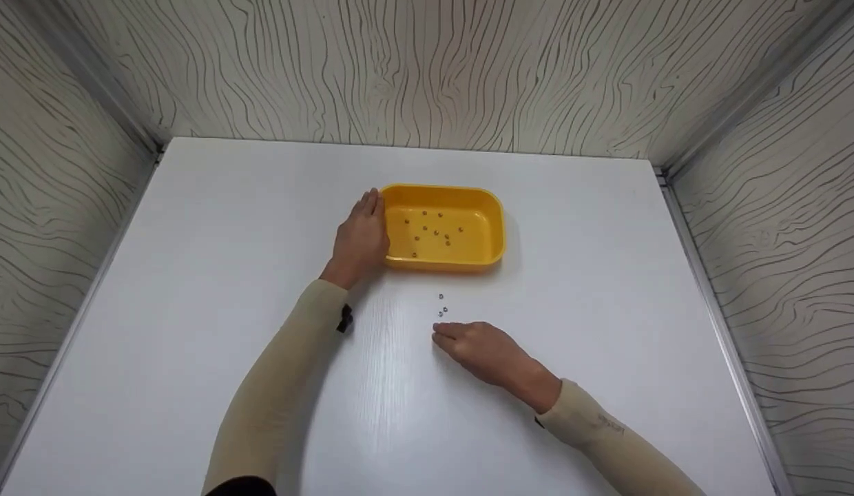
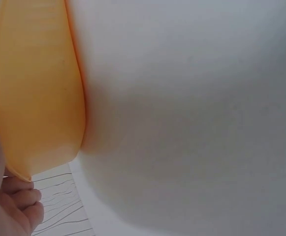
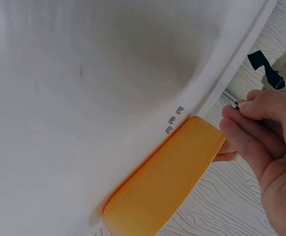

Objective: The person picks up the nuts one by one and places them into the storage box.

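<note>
A yellow plastic tray (image 1: 444,265) stands on the white table, several small metal nuts (image 1: 436,233) scattered over its floor. My left hand (image 1: 361,238) rests against the tray's left end, its fingers lying along the rim; the left thumb is hidden. In the right wrist view, my right hand (image 3: 263,132) pinches one small metal nut (image 3: 235,105) between thumb and fingertips. In the head view that right hand (image 1: 485,351) is low over the table in front of the tray, fingertips close to three loose nuts (image 1: 445,310).
The white table (image 1: 606,296) reaches to wood-grain patterned walls (image 1: 461,76) at the back and both sides. Metal frame rails (image 1: 723,337) run along its side edges. Both forearms wear beige sleeves (image 1: 282,386).
</note>
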{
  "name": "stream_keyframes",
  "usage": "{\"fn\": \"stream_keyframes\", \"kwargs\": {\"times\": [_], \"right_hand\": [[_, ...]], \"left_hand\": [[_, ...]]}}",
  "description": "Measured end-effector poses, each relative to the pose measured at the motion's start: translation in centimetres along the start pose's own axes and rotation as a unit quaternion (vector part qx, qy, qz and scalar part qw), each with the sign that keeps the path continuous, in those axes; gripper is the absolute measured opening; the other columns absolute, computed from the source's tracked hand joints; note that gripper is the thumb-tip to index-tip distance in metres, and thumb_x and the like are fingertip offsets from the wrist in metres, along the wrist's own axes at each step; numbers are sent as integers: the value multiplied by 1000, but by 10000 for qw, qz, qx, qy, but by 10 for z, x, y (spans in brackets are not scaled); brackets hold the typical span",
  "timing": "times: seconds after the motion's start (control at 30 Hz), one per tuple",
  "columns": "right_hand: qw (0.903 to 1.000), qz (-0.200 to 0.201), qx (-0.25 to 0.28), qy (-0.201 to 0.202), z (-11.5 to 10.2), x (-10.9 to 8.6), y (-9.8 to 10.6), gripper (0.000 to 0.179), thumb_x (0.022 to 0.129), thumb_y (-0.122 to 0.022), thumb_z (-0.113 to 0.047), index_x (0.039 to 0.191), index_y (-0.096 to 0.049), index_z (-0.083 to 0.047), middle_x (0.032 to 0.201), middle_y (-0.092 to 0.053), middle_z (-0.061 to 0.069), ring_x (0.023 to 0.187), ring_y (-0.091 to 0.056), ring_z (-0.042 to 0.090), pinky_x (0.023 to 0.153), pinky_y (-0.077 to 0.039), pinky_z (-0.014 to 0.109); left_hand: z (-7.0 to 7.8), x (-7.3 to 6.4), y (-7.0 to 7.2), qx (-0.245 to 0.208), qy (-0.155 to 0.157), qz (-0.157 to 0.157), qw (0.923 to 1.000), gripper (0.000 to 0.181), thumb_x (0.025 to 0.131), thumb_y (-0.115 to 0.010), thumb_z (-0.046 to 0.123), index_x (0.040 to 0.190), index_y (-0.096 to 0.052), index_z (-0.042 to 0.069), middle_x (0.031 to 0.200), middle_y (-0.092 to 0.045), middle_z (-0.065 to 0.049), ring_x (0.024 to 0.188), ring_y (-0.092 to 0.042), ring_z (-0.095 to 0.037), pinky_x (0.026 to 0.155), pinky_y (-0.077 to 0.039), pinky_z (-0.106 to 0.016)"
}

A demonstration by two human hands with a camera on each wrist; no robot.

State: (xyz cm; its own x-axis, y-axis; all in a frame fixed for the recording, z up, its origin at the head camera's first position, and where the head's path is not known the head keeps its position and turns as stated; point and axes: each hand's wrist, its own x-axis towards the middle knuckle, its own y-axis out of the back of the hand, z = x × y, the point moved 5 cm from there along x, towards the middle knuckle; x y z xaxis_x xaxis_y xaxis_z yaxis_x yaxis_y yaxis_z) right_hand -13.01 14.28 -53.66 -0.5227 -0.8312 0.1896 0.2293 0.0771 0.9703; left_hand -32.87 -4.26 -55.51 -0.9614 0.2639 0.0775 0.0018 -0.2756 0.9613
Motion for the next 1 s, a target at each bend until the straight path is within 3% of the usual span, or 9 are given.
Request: {"fn": "stream_keyframes", "kwargs": {"times": [0.53, 0.9, 1.0], "right_hand": [[9906, 482, 1164, -537, 39, 8, 16, 26, 89, -79, 1, 114, -78, -3, 116, -81, 10, 104, -80, 19, 86, -66, 31], [9849, 773, 1115, -1079, 67, 11, 22, 32, 83, -81, 9, 112, -78, -4, 111, -82, 8, 100, -80, 20, 84, -66, 30], [9820, 882, 1198, -1167, 74, 13, 22, 26, 84, -79, 9, 107, -78, -5, 100, -83, 5, 89, -80, 16, 79, -66, 26]], "left_hand": [[0, -1, -1, -116, 75, -12, 9999, 56, 112, -41, 18, 163, -31, -2, 172, -31, -18, 160, -35, -33, 130, -34, -47], [0, -2, -1, -199, -47, 111, 9997, 56, 111, -40, 15, 162, -30, -5, 171, -33, -21, 159, -36, -33, 129, -36, -47], [-1, -2, 0, -202, -43, 170, 9996, 55, 111, -39, 15, 162, -31, -5, 171, -34, -21, 158, -37, -34, 129, -36, -47]]}}
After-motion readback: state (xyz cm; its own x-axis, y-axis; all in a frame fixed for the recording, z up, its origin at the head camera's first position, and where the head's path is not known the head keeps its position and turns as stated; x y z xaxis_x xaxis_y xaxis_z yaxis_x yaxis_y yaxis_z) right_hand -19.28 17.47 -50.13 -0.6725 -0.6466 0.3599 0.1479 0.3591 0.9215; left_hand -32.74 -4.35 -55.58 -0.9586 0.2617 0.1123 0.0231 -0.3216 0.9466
